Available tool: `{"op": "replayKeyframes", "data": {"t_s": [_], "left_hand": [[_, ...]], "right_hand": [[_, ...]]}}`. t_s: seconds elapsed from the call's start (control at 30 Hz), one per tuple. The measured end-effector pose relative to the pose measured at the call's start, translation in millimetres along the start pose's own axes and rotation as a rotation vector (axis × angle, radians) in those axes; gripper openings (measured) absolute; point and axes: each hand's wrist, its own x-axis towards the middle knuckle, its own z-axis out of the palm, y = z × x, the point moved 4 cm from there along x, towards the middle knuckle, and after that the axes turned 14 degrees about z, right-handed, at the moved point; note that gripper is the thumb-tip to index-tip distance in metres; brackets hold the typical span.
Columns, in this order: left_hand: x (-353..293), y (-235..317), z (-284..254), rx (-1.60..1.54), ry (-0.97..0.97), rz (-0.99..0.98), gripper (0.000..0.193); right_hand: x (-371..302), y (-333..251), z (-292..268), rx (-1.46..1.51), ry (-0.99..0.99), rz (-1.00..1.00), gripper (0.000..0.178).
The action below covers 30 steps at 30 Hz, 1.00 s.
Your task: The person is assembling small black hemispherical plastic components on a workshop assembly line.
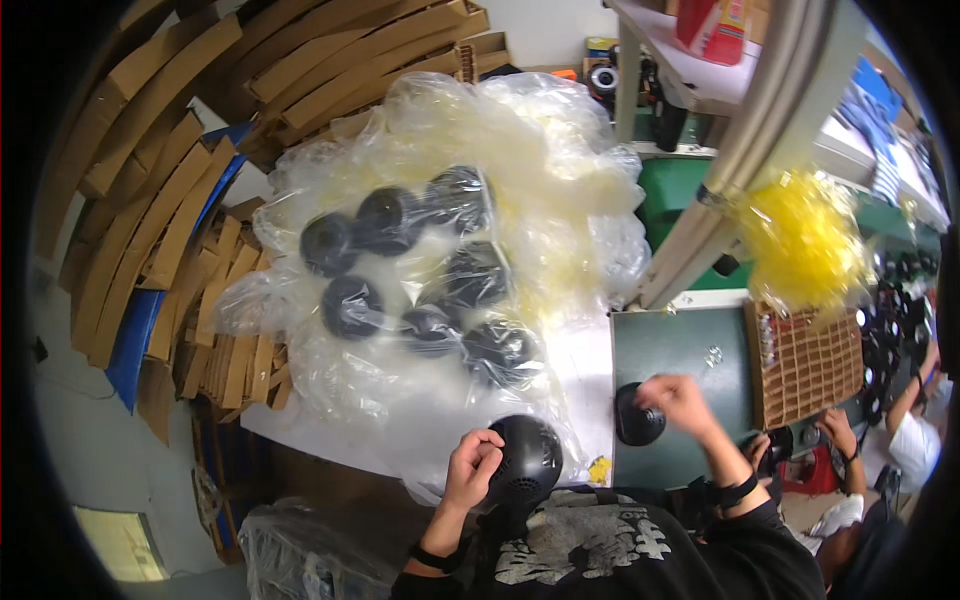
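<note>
The black domed housing (526,462) sits at the near edge of the white table (580,370), just left of the green work mat (680,350), and is gripped at its left side by the left hand (472,468), fingers curled closed around the rim. A second, smaller black round part (636,418) rests on the near left corner of the green work mat; the right hand (680,400) lies on top of it, fingers bent and closed over its upper edge.

Judged step: pairing or staging two parts, one in each hand, with the smaller part being set down or taken up at the mat. The next move appears to call for a firm grip on the housing and accurate alignment of the two pieces.

Left of the mat and farther back, a clear plastic bag (440,250) holds several like black housings. Right of the mat stands a brown gridded tray (810,365). Flattened cardboard (180,180) is stacked far left.
</note>
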Motion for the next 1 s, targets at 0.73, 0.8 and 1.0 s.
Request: {"op": "replayKeyframes", "data": {"t_s": [0.73,0.8,1.0], "left_hand": [[-20,82,39,0.297,0.056,0.952,0.023],[-20,79,42,0.306,0.061,0.963,0.023],[-20,70,47,0.311,0.11,0.949,0.03]], "right_hand": [[-138,-70,94,0.179,0.0,-0.206,0.017],[-136,-63,92,0.2,-0.033,-0.155,0.016],[-149,-82,85,-0.176,0.099,-0.395,0.009]]}}
